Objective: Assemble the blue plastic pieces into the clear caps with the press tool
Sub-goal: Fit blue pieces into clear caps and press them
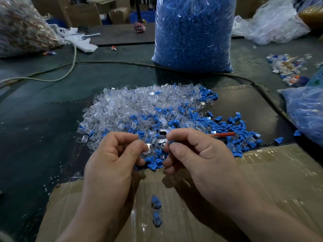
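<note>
A heap of clear caps [132, 105] mixed with blue plastic pieces [225, 126] lies on the dark table. My left hand [113, 158] pinches a clear cap [147, 148] between thumb and forefinger. My right hand [195, 152] grips a small metal press tool [164, 135], and a blue piece shows at its fingertips. The two hands nearly meet above the near edge of the heap. Two assembled caps with blue inserts [156, 209] lie on the cardboard box below my hands.
A taped cardboard box [262, 175] sits at the table's near edge. A tall bag of blue pieces [194, 32] stands behind the heap, with another bag [307, 112] at right. A red-handled tool [225, 134] lies in the pieces. A cable [104, 62] crosses the table.
</note>
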A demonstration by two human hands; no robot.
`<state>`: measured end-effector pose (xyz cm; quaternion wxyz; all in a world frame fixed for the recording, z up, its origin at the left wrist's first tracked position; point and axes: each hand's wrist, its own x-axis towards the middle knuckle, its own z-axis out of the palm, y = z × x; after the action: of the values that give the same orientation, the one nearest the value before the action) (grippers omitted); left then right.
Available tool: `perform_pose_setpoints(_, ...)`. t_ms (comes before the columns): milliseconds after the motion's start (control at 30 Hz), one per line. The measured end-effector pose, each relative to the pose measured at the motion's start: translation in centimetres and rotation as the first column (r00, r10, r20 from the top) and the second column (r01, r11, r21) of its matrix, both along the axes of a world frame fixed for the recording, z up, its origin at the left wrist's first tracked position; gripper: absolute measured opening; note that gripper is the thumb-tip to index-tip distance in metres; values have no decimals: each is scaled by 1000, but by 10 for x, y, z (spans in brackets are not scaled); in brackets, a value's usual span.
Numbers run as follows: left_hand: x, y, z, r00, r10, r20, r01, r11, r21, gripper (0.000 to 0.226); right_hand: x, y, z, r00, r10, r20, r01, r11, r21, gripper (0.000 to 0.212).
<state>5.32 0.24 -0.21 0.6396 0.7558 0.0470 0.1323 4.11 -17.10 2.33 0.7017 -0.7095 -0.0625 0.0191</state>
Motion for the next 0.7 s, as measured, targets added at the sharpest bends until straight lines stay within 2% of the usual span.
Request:
perform_pose_setpoints(100,-3,-2,6,998,-50,-39,43,983,-181,5,-1,-1,2,999,32,14,-32,999,21,23)
perform_pose_setpoints(133,-4,-2,8,995,-84,-58,68,967,-246,11,-3,-1,2,999,39,36,-39,999,4,21)
perform_pose_setpoints(233,-7,-5,13,975,-204,-93,122,831,-543,8,-5,-1,3,977,4,214,27,990,-139,17)
perform_pose_setpoints(300,-9,-8,17,953,-289,-95,157,734,-661,14,-6,0,5,963,-14,268,56,987,-151,13)
perform_pose_setpoints(433,-11,-10,19,928,-353,-115,187,712,-677,17,-9,1,6,975,-8,222,11,1000,-10,15)
perform_pose_setpoints(533,-14,-13,20,939,-322,-118,187,769,-611,15,-9,2,7,996,45,84,-60,978,197,14)
perform_pose_setpoints(633,-17,-16,19,948,-300,-111,209,844,-494,26,-9,3,7,998,57,20,-60,956,287,9)
perform_pose_setpoints(700,-19,-18,19,936,-341,-88,249,818,-518,24,-9,2,8,998,59,-4,-54,944,326,10)
